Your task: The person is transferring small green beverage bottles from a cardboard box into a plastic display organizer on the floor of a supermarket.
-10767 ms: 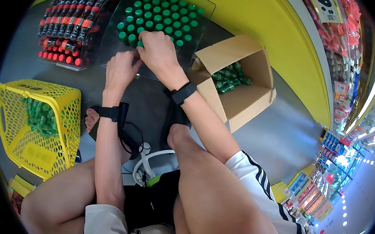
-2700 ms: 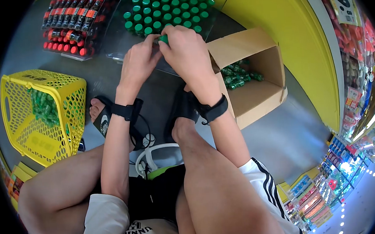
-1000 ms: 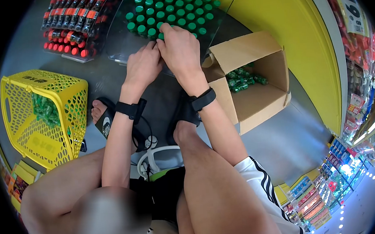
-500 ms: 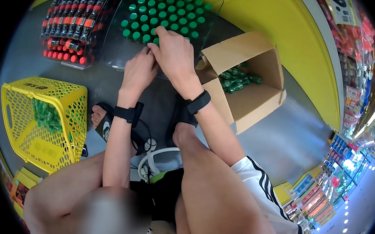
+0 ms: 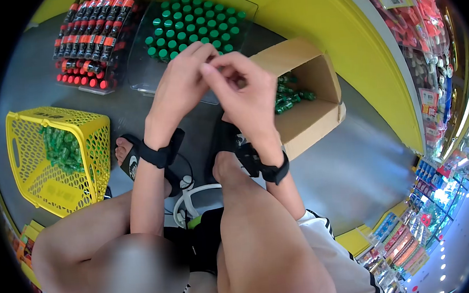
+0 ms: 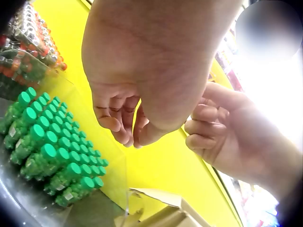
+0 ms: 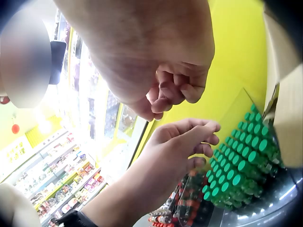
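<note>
Rows of green-capped bottles (image 5: 189, 28) (image 6: 57, 137) (image 7: 241, 156) stand upright in a clear tray (image 5: 139, 71). Over the tray's near side is my left hand (image 5: 179, 82) (image 6: 137, 80) (image 7: 175, 146), its fingers loosely bent, with nothing visible in it. Close beside it on the right, my right hand (image 5: 247, 89) (image 6: 227, 127) (image 7: 165, 61) has its fingers curled and thumb near the fingertips; no object shows in it. The hands are raised above the caps, and whether they touch is unclear.
Dark red-capped bottles (image 5: 90, 34) stand left of the tray. A yellow basket (image 5: 96, 120) at left and an open cardboard box (image 5: 311, 125) at right hold small green bottles. Yellow shelf panels (image 5: 368, 57) curve behind. My feet and a white stool are below.
Both hands have drawn back from the front row of green caps towards me and lifted. The right hand has turned, its fingers curled. A green bottle cap seen between the hands earlier is no longer visible there.
</note>
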A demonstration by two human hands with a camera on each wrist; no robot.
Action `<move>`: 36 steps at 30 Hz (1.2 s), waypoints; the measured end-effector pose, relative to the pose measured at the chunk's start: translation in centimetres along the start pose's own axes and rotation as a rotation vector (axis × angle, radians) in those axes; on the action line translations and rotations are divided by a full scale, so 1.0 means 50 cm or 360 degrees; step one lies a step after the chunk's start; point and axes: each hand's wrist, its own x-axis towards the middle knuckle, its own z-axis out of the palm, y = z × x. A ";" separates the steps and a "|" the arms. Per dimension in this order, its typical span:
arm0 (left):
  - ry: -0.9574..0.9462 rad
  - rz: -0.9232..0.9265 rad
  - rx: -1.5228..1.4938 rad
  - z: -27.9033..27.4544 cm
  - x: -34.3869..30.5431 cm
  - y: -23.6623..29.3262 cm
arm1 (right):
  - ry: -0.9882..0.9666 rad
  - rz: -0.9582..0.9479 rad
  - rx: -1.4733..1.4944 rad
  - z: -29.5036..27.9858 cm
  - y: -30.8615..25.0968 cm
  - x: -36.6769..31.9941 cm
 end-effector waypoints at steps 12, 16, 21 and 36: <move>-0.0503 0.0233 0.0459 0.236 0.040 0.160 | 0.0378 0.0450 -0.1016 -0.299 0.124 0.022; -0.0663 0.0240 0.0632 0.334 0.058 0.159 | 0.0158 0.0601 -0.1163 -0.344 0.191 0.048; -0.0657 0.0132 0.0486 0.416 0.125 0.124 | -0.0300 0.0607 -0.1244 -0.397 0.339 0.091; -0.1208 -0.0136 0.0853 0.500 0.163 0.041 | -0.1075 0.1044 -0.1368 -0.363 0.420 0.175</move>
